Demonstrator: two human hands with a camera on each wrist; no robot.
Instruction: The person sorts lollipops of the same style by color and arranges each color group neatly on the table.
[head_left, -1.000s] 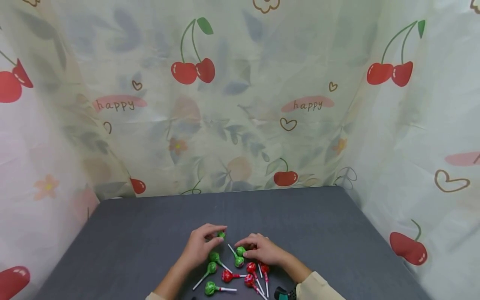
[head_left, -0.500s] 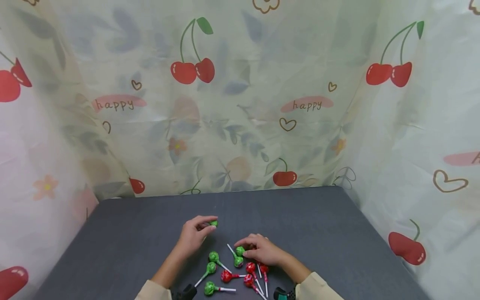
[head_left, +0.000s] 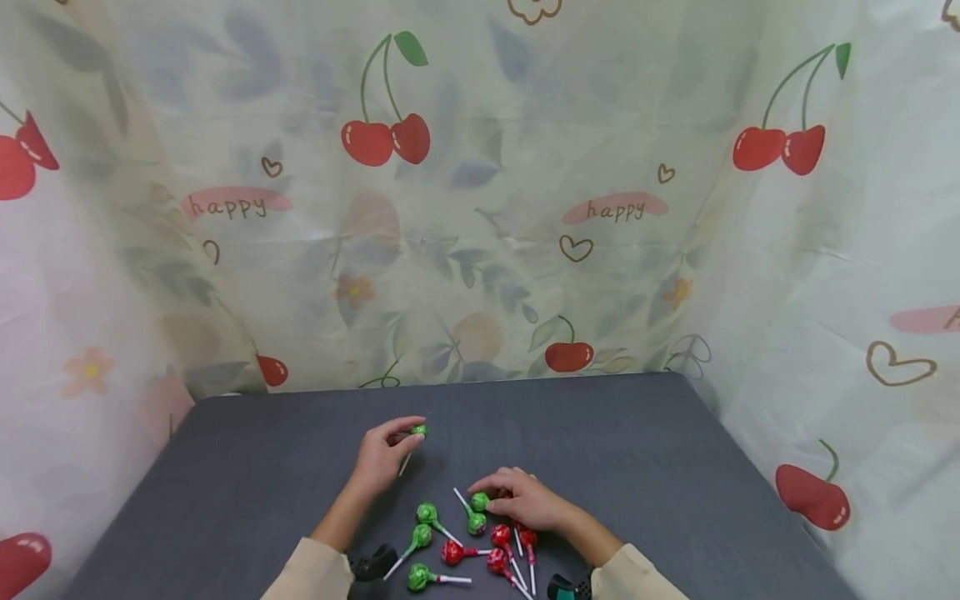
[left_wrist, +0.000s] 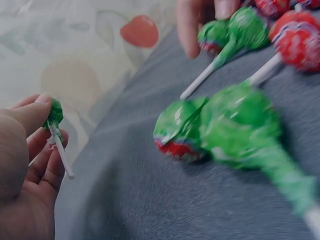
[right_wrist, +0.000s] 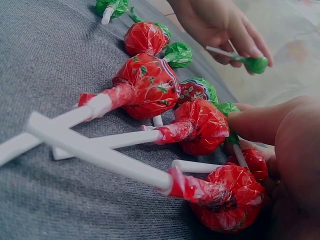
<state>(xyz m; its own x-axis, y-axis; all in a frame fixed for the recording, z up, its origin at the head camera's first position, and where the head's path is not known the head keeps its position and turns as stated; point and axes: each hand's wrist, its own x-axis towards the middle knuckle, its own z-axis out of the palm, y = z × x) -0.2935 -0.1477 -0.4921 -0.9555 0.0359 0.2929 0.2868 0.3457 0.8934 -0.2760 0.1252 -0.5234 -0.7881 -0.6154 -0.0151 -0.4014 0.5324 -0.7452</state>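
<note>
My left hand (head_left: 381, 457) pinches a green-wrapped lollipop (head_left: 420, 430) between thumb and fingers, off to the left above the grey tabletop. Its white stick points down in the left wrist view, where the green wrapper (left_wrist: 55, 114) shows at the fingertips. My right hand (head_left: 531, 502) rests low over the candies, thumb and fingers curled round another green lollipop (head_left: 481, 502). The thumb lies against that lollipop's green wrapper (right_wrist: 227, 108) in the right wrist view. A red lollipop (right_wrist: 256, 163) lies close beneath the right fingers, partly hidden.
Several green lollipops lie left of centre, one of them (head_left: 419, 577) nearest the front. Red lollipops (head_left: 497, 560) cluster beside the right wrist, sticks crossing. A green lollipop (head_left: 476, 523) touches the one under my right hand. Patterned curtains (head_left: 465, 208) surround the dark table (head_left: 637, 450).
My left hand has lifted a green lollipop from beside the others and carried it leftward and farther back. The right hand has stayed in place.
</note>
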